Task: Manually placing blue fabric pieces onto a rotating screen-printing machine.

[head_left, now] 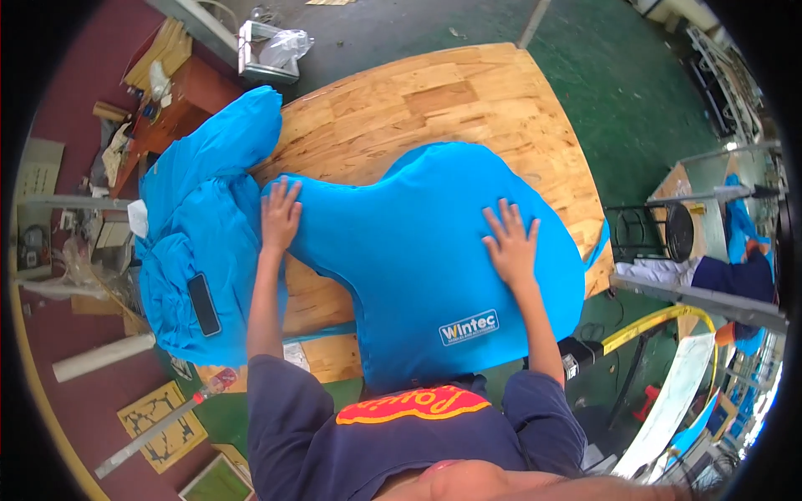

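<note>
Blue fabric fills the head view: a smooth, curvy cover [426, 242] lies on the wooden tbl [493, 96], wide part to the right, narrow lobe to the left. L hand [281, 219] rests flat on that lobe, fingers slightly apart, & R hand [513, 252] lies palm-down on the wide part, fingers spread, neither one gripping. Just left sits a rumpled blue heap [225, 221] w/ a dark phone-like slab [203, 305] on its near part, while a blue strap [598, 245] shows at the tbl's right edge.
</note>
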The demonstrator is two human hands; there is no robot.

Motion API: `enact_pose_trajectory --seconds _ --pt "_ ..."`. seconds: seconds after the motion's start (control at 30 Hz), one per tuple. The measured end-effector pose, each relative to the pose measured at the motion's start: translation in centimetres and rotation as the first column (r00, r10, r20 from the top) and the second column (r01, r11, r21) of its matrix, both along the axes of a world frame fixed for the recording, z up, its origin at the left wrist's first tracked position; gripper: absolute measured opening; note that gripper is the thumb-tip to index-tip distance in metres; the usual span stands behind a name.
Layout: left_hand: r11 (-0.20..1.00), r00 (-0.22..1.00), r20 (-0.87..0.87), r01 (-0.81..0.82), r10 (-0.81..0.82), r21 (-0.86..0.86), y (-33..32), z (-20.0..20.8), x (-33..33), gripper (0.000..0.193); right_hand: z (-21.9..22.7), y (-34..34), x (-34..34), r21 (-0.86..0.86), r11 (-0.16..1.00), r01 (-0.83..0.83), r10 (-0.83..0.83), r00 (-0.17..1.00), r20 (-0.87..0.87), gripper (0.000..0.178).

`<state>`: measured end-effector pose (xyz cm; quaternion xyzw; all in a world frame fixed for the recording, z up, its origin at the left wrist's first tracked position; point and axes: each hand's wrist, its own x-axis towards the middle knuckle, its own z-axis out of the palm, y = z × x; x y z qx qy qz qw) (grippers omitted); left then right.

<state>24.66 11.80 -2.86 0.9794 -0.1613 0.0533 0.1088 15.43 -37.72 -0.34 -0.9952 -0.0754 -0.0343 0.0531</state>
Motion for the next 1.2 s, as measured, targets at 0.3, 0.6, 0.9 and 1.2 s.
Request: enact_pose_trajectory --seconds 0.3,0.6,0.9,1.2 --pt "0.961 0.895 0.367 -0.277 0.253 0.015 -3.6 1.5 -0.8 0.043 1.3 -4.5 -9.6 0.123 0.886 0.446 -0.457 0.885 0.083 0.051" --pt "0.464 0.463 -0.047 0.867 -0.885 -0.183 -21.0 3.2 -24.1 0.057 -2.1 -9.6 -16.6 0.335 0.341 0.878 -0.937 0.287 0.202 0.051" --pt "-0.076 0.0 -0.131 0.812 -0.991 0.578 -12.3 -3.6 -38.6 0.038 -17.4 -6.0 -36.6 0.307 -0.279 0.91 -0.856 -0.09 -0.51 0.06" --pt "-0.055 -0.203 -0.345 0.917 -0.917 -0.394 -14.5 -6.9 -42.0 0.026 -11.4 14.5 -52.6 0.559 0.322 0.764 -0.552 0.631 -0.545 0.039"
